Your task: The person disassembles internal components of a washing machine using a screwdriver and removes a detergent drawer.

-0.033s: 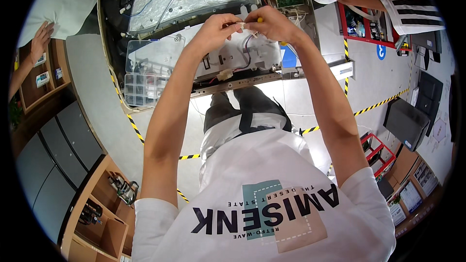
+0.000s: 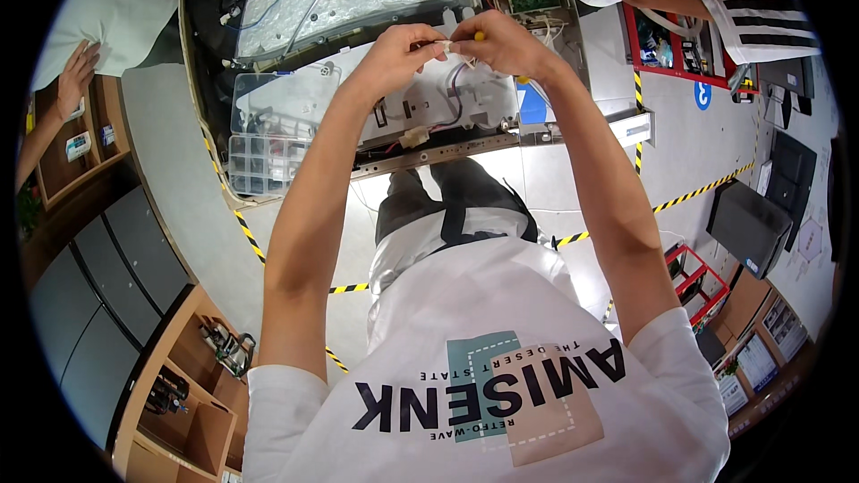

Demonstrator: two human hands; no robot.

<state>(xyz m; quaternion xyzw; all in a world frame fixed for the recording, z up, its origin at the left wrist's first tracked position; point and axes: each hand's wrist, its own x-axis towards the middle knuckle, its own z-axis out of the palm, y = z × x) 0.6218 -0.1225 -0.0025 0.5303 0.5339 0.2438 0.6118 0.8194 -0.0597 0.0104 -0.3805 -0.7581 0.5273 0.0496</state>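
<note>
"Hands close together: your left hand and right hand pinch a small white piece between them, above the flat white panel. What changed?"

"Nothing that I can see. They match the last picture, so you seem to be at the same bit of work."

"And the edges?"

"The long brown metal edge runs between the panel and you. The clear plastic box with little boxes inside sits beside your left arm, so that side looks tighter."
</note>
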